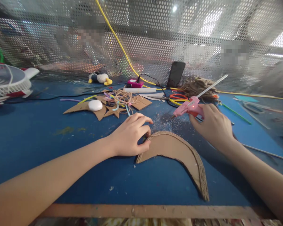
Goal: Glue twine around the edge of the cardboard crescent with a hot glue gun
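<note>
A crescent-shaped piece of brown cardboard (176, 152) lies on the blue table top (37, 135), its outer edge wrapped in twine. My left hand (129, 135) rests on its left end, fingers curled and pinching the edge near the twine. My right hand (213, 125) grips a pink hot glue gun (188, 107) with a clear glue stick poking out the back. The gun's nozzle points left and down, just above the table beyond the crescent.
Cardboard star cut-outs (101, 110), a white oval object (95, 105), tangled twine and coloured straws lie mid-table. Orange-handled scissors (178, 96), a phone (175, 74), a twine heap, a fan (7, 80) at far left, blue sheets at right. Perforated metal screen behind; wooden table edge in front.
</note>
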Available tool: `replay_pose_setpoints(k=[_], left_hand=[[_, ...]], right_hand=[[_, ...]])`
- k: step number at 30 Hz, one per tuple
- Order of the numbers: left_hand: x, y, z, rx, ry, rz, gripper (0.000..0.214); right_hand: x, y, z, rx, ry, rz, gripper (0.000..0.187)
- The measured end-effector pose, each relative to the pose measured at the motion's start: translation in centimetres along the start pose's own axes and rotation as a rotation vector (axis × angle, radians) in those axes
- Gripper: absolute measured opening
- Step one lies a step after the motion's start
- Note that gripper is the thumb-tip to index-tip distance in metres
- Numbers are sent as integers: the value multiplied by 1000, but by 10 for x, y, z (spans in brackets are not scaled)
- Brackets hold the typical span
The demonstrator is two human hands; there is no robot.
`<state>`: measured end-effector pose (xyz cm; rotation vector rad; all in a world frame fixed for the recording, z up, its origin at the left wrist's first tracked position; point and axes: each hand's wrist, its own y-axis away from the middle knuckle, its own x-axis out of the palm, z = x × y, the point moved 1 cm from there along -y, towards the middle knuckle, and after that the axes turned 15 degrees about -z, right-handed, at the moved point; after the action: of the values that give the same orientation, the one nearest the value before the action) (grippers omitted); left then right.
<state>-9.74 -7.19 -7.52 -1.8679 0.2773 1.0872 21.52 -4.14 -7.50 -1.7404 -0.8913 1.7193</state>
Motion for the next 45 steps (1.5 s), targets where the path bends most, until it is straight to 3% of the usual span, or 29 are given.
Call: replay_pose_setpoints(k=[6,10,13,16,22,24,29,31,34,37,45], left_hand=[[-2,0,-1,51,22,18,8],[-2,1,0,102,33,20,8],[-3,1,0,109,25,30,9],[-4,1,-1,122,18,34,10],[-4,1,-1,174,-8,18,12],[-4,1,0,194,-11,11,14],[-3,1,1,230,-22,6,15],[-3,1,2,241,-30,5,16],[-3,1,2,251,-36,6,16],[-4,1,3,258,-42,11,17],[-5,0,3,256,-32,31,15]], right_hand=[[20,3,-11,86,-18,181,44],[29,3,-16,48,-119,96,51],[20,2,-7,-125,-259,-39,37],[5,5,13,-336,-418,-43,25],[-15,8,37,-661,-438,247,74],[-18,3,35,-732,-469,337,77],[-19,-10,28,-765,-547,381,28],[-17,-10,28,-766,-576,384,20],[-16,-7,29,-714,-608,420,21],[-16,-4,28,-574,-707,483,23],[-29,-8,30,73,-1166,609,27]])
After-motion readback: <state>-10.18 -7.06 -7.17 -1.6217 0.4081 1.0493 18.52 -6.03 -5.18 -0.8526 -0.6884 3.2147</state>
